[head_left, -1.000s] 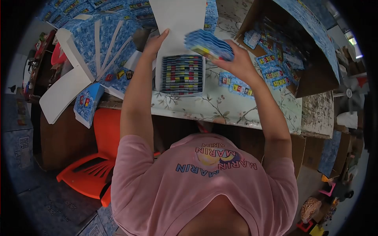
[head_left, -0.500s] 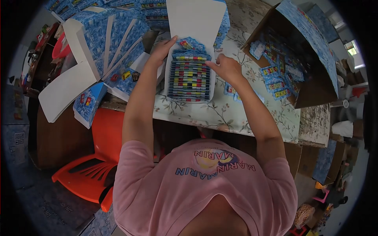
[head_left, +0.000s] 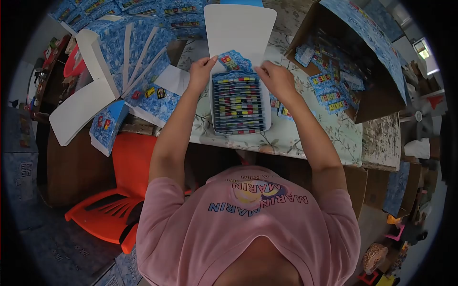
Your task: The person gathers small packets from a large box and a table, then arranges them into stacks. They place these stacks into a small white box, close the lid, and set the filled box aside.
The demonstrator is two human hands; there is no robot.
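Note:
A white carton [head_left: 267, 114] with its lid [head_left: 241, 31] standing up lies on the table in front of me. Packed inside are rows of blue cards [head_left: 238, 102] carrying small red, yellow and green pieces. One blue card [head_left: 233, 61] leans at the back, against the base of the lid. At the carton's back left corner, my left hand [head_left: 202, 71] is closed with its fingertips on the edge. My right hand [head_left: 277, 80] is closed at the back right corner, thumb and fingers together on the side. The exact grip there is partly hidden.
A large brown box [head_left: 381, 90] holding loose blue cards lies on its side at right, with cards [head_left: 330, 95] spilling onto the flowered tablecloth [head_left: 312, 143]. Folded blue cartons [head_left: 117, 52] and white flaps [head_left: 78, 112] crowd the left. An orange chair [head_left: 129, 162] stands below them.
The filled carton has shifted toward me and slightly right. Its lid's top edge now shows in full. My hands remain at its back corners.

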